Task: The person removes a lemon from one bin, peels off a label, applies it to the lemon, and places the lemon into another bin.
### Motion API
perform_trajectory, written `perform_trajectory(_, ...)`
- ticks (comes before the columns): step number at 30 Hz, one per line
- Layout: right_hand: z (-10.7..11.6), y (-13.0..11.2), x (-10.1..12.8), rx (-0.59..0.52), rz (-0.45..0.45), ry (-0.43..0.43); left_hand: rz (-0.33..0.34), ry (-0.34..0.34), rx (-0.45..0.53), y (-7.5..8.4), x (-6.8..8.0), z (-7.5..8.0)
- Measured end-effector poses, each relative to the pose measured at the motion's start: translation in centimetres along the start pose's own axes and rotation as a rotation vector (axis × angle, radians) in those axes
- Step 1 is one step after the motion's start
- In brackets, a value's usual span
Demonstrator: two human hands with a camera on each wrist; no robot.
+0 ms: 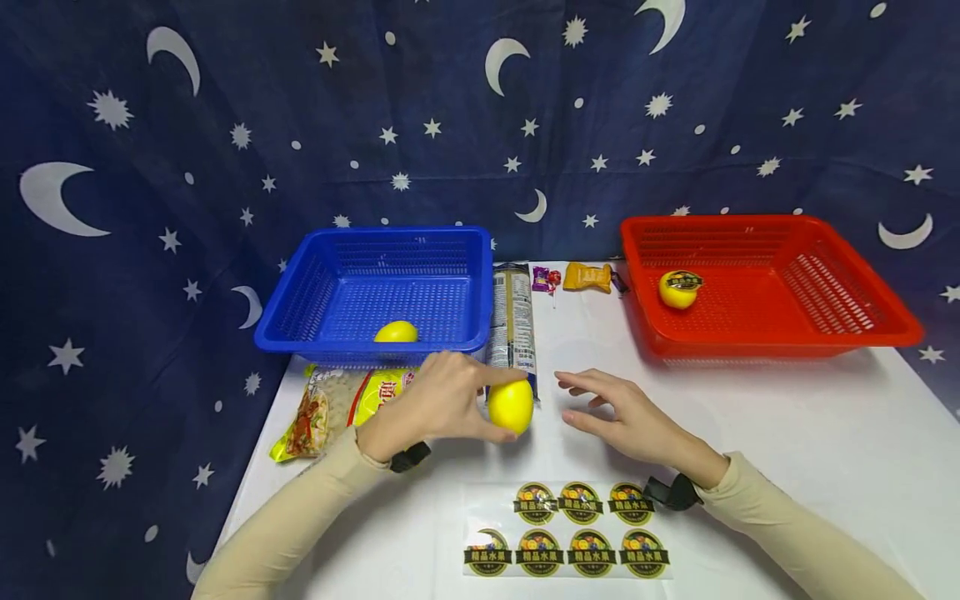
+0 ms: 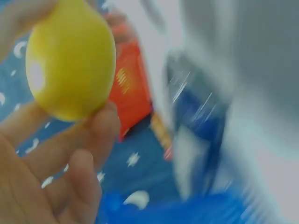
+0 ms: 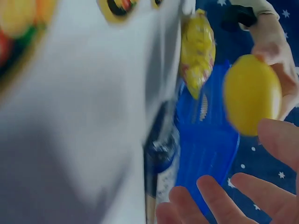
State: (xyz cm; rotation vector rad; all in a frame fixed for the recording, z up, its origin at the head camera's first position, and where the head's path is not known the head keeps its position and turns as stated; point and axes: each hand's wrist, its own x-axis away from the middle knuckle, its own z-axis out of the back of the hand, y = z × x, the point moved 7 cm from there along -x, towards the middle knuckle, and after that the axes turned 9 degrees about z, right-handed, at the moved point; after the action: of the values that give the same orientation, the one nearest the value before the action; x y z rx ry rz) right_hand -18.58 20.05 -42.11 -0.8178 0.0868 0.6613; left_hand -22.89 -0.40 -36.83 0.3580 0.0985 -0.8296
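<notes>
Nearest on the white desk point(image 1: 787, 433) lies a clear sheet of round gold-and-black fruit stickers point(image 1: 570, 529), seven full ones and a bare backing at its upper left corner.

Just beyond it the left hand point(image 1: 431, 408) holds a smooth, glossy yellow plastic lemon point(image 1: 511, 406) — thumb and fingertips pinch it from the side, so the grip is closed round the fruit, which sits low over the desk near the middle. The left wrist view shows the lemon point(image 2: 70, 58) plain and unlabelled on the side facing that camera, oval with a small bright highlight, fingers point(image 2: 100, 128) curled under it. The right hand point(image 1: 626, 417) hovers just right of the lemon, apart from it, fingers loosely spread and holding nothing; in the right wrist view its fingertips point(image 3: 219, 196) lie straight, with the lemon point(image 3: 252, 93) beyond them.

Behind the left hand lies a yellow printed snack bag point(image 1: 337, 404), and a long clear packet of pale noodles point(image 1: 512, 321) runs away from the lemon.

Farther back, a blue plastic mesh basket point(image 1: 300, 325) holds a second bare yellow lemon point(image 1: 396, 332). To the right a red plastic mesh basket point(image 1: 862, 329) holds a yellow lemon with a sticker on top point(image 1: 678, 288). Between the baskets lie small sweets in purple and red wrappers point(image 1: 546, 279) and an orange wrapped snack point(image 1: 587, 277) — all before a dark blue cloth with white moons and stars point(image 1: 225, 125).
</notes>
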Motion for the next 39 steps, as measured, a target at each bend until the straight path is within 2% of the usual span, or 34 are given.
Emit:
perform_trajectory(3, -0.9, -0.1, 0.6, -0.016, 0.017, -0.025, 0.048, -0.016, 0.000, 0.5, 0.5, -2.8)
perform_trajectory(6, -1.7, 0.0, 0.9, -0.008, 0.022, -0.041, 0.093, -0.011, -0.013, 0.6, 0.7, -4.7)
perform_trajectory(11, -2.5, 0.2, 1.0, 0.022, -0.020, -0.056, 0.157, -0.024, 0.034, 0.7, 0.8, -6.5)
perform_trajectory(15, -3.0, 0.1, 0.7, 0.031, -0.044, -0.066, 0.173, -0.065, 0.071, 0.9, 0.9, -7.5)
perform_trajectory(20, -3.3, -0.3, 0.5, 0.108, -0.026, -0.042, 0.199, -0.088, 0.066, 0.8, 1.4, -7.7)
perform_trajectory(27, -3.8, -1.0, 0.0, 0.303, 0.065, 0.001, 0.214, -0.015, 0.021, 1.1, 2.7, -6.2)
perform_trajectory(34, -4.0, -1.1, -0.1, 0.327, 0.036, -0.032, 0.213, 0.007, 0.057, 0.9, 2.9, -6.2)
perform_trajectory(39, -3.5, -0.9, 0.2, 0.318, -0.020, -0.069, 0.231, 0.012, 0.051, 0.7, 3.0, -6.1)
